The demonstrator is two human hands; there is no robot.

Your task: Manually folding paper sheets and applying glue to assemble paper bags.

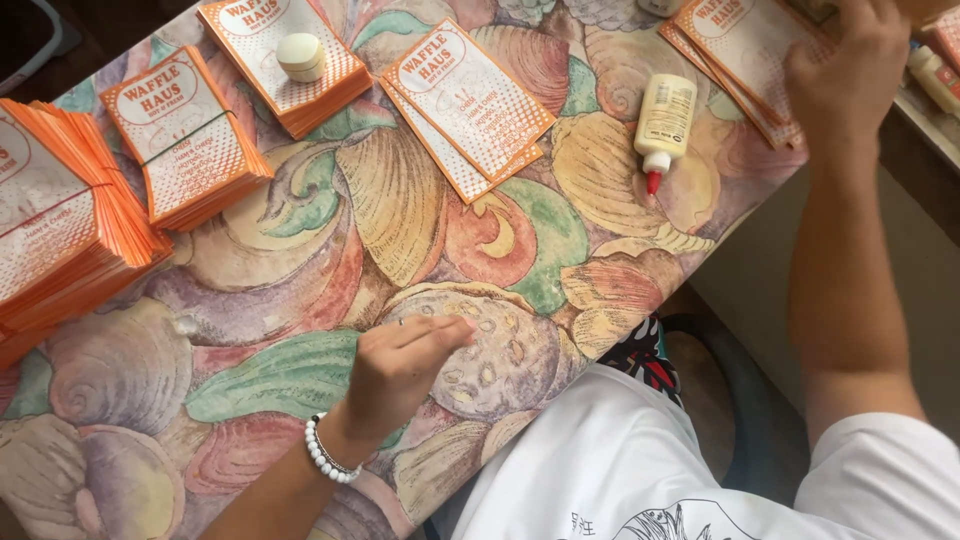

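- The left hand (405,365) rests on the table (330,270) well below the glue bottle (665,120) and off to its left. Its fingers are loosely curled with the tips on the cloth, and it holds nothing.
- A white bead bracelet (325,455) sits on that wrist.
- The right hand (845,65) reaches out just right of the bottle and presses down on a small pile of orange-and-white cards (745,45). Whether it pinches a card or only lies on top, I cannot tell.
- The bottle lies flat, red tip toward the person.
- Left of the bottle lies a loose pair of cards (470,105).
- Further left is a stack (285,60) with a small cream pot (301,55) on top, then a banded stack (185,135), then a tall pile (55,220) at the table's edge.
- The table wears a cloth printed with big shells in pink, green and tan.
- Below the bottle the table ends over a dark chair seat (740,400).
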